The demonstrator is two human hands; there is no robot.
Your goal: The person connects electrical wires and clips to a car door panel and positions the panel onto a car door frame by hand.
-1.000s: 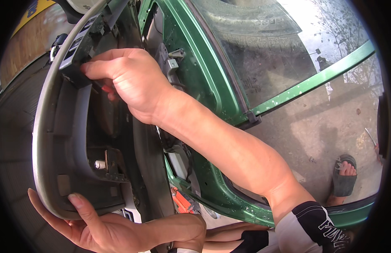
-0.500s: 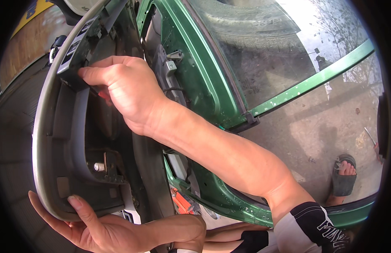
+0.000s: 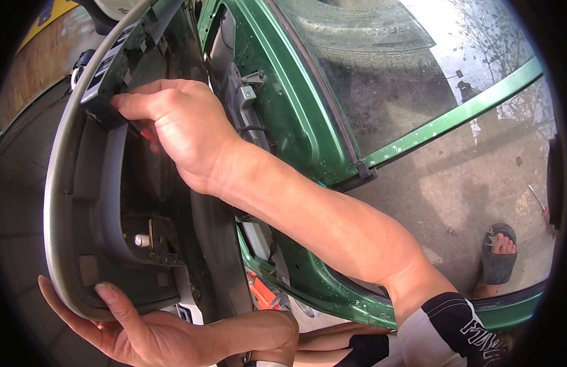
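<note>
A dark grey car door trim panel (image 3: 109,183) with a pale rounded edge stands upright at the left. My left hand (image 3: 133,333) cups its lower corner, the thumb on the inner face and fingers around the outer edge. My right hand (image 3: 185,125) reaches across and pinches the end of a switch strip (image 3: 103,82) with several window switches, set along the panel's upper part. The other fingers of that hand curl behind, partly hidden. A small red part shows below the hand. Lower in the panel's recess sits a metal latch piece (image 3: 145,240).
Right of the panel is a green car door (image 3: 295,116) with its inner metal bare and a window frame. A tyre (image 3: 381,49) shows through the glass. An orange object (image 3: 265,292) lies below the door. A sandalled foot (image 3: 501,251) rests on the concrete floor at right.
The panel and both hands have shifted very slightly left. Both grips look the same as before.
</note>
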